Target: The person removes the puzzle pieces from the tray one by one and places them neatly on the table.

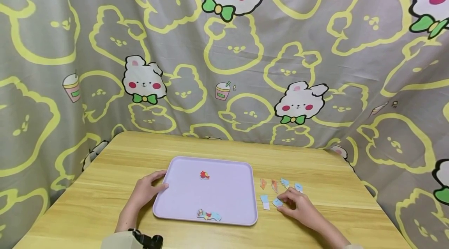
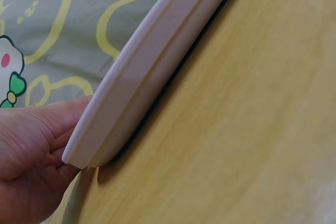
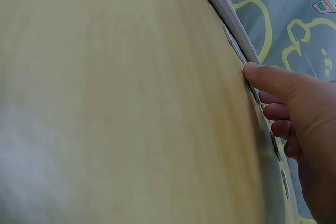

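Left hand [image 1: 144,189] grips the lilac tray [image 1: 221,190] — right hand [image 1: 296,204] pinches a blue puzzle piece [image 1: 277,202] beside it

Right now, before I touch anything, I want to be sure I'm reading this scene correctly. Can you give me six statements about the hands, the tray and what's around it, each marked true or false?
1. The left hand holds the edge of the tray. True.
2. Both hands hold the tray. False: the right hand pinches a blue piece to the right of the tray.
3. A mostly red piece lies in the tray. True.
4. The mostly red piece touches the tray's rim. False: it lies apart from the rim.
5. The curtain shows cartoon animals. True.
6. The tray is green. False: it is pale purple.
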Motion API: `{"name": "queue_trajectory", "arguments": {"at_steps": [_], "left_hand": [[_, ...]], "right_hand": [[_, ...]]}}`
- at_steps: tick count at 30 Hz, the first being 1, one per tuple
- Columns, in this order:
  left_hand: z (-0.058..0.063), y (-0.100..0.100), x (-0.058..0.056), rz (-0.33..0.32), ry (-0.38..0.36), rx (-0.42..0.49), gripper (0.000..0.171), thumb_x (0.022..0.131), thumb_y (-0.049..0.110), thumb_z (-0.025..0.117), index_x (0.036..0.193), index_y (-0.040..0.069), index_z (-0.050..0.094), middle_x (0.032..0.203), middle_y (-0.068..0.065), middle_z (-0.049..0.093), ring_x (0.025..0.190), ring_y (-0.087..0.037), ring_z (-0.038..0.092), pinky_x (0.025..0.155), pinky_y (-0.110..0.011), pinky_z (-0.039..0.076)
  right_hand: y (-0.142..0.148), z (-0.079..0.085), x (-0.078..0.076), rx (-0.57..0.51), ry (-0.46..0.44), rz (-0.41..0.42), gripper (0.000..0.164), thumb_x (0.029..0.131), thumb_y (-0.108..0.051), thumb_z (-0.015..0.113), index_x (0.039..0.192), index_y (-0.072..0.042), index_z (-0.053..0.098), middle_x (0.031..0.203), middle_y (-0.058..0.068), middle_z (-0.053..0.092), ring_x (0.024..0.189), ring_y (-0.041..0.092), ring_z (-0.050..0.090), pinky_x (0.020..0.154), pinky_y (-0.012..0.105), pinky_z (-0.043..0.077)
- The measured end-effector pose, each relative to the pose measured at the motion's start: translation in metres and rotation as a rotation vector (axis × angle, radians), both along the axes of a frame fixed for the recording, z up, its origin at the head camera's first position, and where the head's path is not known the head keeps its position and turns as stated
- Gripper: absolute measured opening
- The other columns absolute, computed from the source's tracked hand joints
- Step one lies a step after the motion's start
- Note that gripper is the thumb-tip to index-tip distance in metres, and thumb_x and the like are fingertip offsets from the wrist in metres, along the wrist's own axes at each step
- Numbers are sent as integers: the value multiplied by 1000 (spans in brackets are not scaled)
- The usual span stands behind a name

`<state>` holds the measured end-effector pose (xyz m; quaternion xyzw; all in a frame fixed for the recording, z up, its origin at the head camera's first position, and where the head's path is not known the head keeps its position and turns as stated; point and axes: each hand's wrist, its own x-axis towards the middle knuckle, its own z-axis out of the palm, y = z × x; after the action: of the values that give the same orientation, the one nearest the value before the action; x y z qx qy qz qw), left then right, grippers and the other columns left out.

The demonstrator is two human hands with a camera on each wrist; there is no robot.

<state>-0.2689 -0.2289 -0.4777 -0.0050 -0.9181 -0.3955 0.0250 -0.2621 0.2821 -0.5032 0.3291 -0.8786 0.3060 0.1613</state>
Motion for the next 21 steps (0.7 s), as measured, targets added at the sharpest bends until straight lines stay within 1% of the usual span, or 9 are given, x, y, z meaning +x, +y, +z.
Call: {"name": "queue_trajectory", "arguments": {"at_steps": [5,9,12,17,21], "left_hand": [[0,0,-1,-4,8,-4,51,90,18,70,136,1,56,136,-23,58,134,-47,45,110,-60,39],[0,0,-1,-10,16,-5,50,90,18,69,135,1,56,136,-23,58,134,-48,44,110,-61,38],[-1,-1,-1,-8,14,0,50,90,17,69,135,1,56,136,-23,59,134,-48,44,111,-61,38],[-1,-2,0,-3,10,6,49,90,15,69,135,1,56,136,-23,59,134,-47,44,111,-61,38],[-2,-2,-1,-3,11,6,49,90,15,69,135,1,57,136,-23,59,134,-47,44,111,-61,38]], "right_hand": [[0,4,2,-10,13,10,25,76,-13,82,98,-10,72,79,-10,55,68,-4,44,54,11,41],[0,6,3,-28,-10,-15,26,76,-17,83,99,-10,72,80,-10,54,68,-1,44,55,12,40],[-1,7,4,-37,-24,-12,28,76,-18,83,101,-9,72,80,-10,54,68,1,45,55,13,40],[-11,8,4,-35,-14,35,30,76,-17,82,103,-8,72,80,-8,56,69,5,47,56,13,41],[-22,9,4,-37,-30,81,31,77,-18,81,105,-8,71,83,-5,57,70,7,48,56,12,41]]}}
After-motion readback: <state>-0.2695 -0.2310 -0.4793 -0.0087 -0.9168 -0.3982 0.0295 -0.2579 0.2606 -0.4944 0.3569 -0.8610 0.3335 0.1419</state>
